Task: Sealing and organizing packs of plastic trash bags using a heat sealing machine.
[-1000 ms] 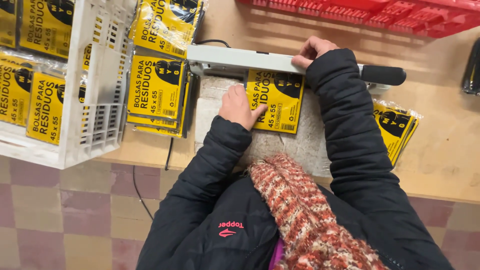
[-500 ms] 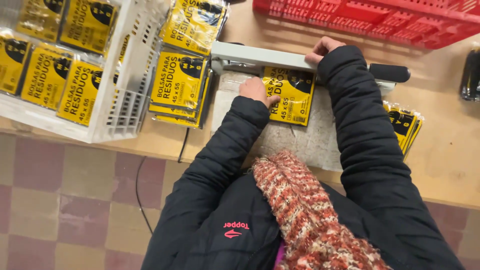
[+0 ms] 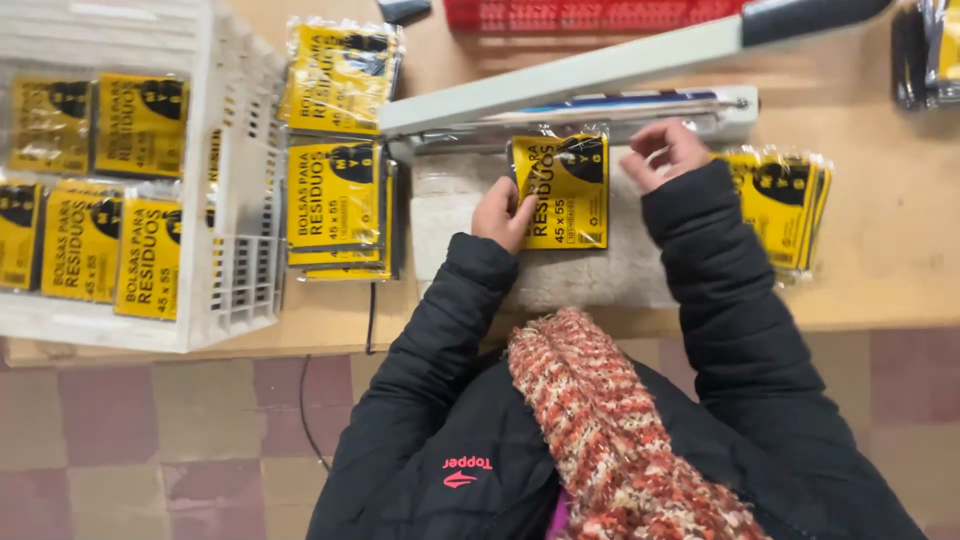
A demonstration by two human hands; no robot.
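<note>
left hand (image 3: 503, 212) fingers pinch 1 yellow packet (image 3: 562, 190) | right hand (image 3: 662, 150) fingers curled, released

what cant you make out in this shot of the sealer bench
Head view only:
- White crate: cut off by the left edge, so its full load of yellow packets is unseen.
- Red crate: cut by the top edge.
- Dark object at far right: cropped and blurred, kind unclear.
- Right hand: fingers curl, hiding whether it touches anything.
- Left hand covers the packet edge, so its grip is unclear.
</note>
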